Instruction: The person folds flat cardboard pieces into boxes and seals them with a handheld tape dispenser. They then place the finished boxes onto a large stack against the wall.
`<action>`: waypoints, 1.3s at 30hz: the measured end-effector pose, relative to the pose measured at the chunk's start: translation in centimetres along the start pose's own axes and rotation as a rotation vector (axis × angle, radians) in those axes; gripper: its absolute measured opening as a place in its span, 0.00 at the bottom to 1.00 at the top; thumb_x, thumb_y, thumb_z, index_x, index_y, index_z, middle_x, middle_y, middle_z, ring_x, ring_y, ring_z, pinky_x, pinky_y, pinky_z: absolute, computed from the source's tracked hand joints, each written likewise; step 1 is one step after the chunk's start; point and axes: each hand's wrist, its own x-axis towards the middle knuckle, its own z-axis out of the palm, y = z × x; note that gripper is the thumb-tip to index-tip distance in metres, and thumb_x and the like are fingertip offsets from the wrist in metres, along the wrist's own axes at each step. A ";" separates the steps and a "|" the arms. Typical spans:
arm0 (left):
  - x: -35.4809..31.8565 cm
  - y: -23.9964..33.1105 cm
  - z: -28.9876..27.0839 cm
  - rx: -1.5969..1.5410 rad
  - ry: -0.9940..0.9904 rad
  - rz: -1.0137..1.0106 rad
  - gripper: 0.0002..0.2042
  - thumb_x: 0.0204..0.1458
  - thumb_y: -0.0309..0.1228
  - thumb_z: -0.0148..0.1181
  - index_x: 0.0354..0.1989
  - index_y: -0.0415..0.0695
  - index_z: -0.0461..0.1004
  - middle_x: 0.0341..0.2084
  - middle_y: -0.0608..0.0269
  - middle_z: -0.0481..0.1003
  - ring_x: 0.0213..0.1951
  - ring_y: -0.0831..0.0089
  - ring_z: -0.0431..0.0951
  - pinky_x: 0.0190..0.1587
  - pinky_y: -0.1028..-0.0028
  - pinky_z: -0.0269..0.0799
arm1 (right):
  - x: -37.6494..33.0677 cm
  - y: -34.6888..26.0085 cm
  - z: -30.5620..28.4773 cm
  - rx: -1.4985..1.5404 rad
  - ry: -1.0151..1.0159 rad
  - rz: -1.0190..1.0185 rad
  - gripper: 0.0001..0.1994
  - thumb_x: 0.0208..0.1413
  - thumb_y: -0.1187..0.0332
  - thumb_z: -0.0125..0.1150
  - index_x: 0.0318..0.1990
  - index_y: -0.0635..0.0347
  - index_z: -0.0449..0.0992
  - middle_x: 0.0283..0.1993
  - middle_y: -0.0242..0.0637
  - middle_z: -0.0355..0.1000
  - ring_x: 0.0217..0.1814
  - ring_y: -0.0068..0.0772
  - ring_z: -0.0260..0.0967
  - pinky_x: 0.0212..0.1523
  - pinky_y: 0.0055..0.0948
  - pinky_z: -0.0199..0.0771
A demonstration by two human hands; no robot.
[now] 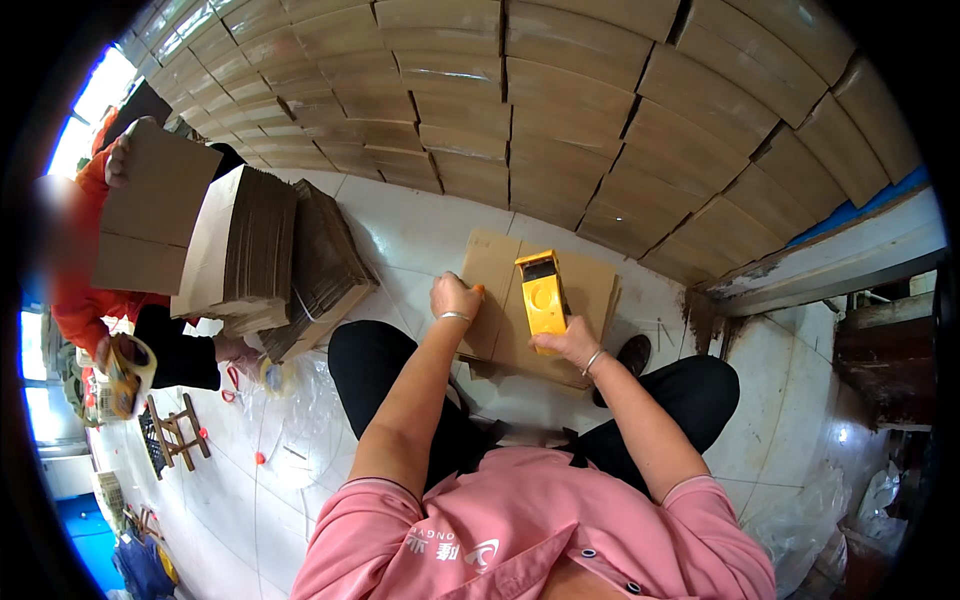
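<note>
Pressing brown carton point(500, 300) with left hand point(455, 297), right hand point(572, 343) gripping yellow tape dispenser point(542, 298), hands apart

Daylight enters from a blown-out window point(95, 100) at the upper left. The white floor point(400, 235) shows soft glare and faint shadows. Fisheye bending curves the stacked boxes point(560, 110), with a black rim around the picture. A person's orange sleeve point(70, 290) at the left edge is blurred.
</note>
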 end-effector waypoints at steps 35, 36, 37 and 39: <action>-20.6 0.5 -4.0 -0.269 -0.228 0.923 0.38 0.37 0.18 0.57 0.63 0.34 0.51 0.57 0.36 0.57 0.58 0.43 0.57 0.60 0.59 0.57 | -8.8 -7.6 -0.5 0.291 0.414 0.068 0.31 0.41 0.48 0.72 0.42 0.68 0.74 0.39 0.34 0.73 0.40 0.23 0.68 0.43 0.26 0.66; -20.8 0.8 -4.8 -0.252 -0.360 0.879 0.42 0.37 0.20 0.61 0.65 0.35 0.47 0.59 0.36 0.53 0.61 0.43 0.54 0.62 0.60 0.54 | -8.8 -7.5 -0.2 0.222 0.395 0.085 0.30 0.41 0.49 0.73 0.42 0.68 0.75 0.39 0.34 0.73 0.40 0.23 0.68 0.42 0.26 0.67; -20.6 1.1 -5.5 -0.235 -0.485 0.833 0.46 0.36 0.21 0.64 0.66 0.36 0.43 0.61 0.36 0.50 0.63 0.44 0.51 0.64 0.61 0.52 | -8.8 -7.6 -0.3 0.149 0.377 0.099 0.29 0.41 0.51 0.73 0.42 0.68 0.75 0.39 0.34 0.73 0.40 0.23 0.68 0.41 0.25 0.67; -17.5 0.2 -6.8 -0.240 -0.704 1.004 0.46 0.43 0.33 0.67 0.67 0.36 0.42 0.63 0.38 0.49 0.65 0.49 0.51 0.64 0.64 0.51 | -8.1 -6.2 -0.7 0.174 0.380 0.032 0.26 0.42 0.54 0.73 0.41 0.65 0.75 0.37 0.32 0.74 0.37 0.23 0.70 0.39 0.25 0.69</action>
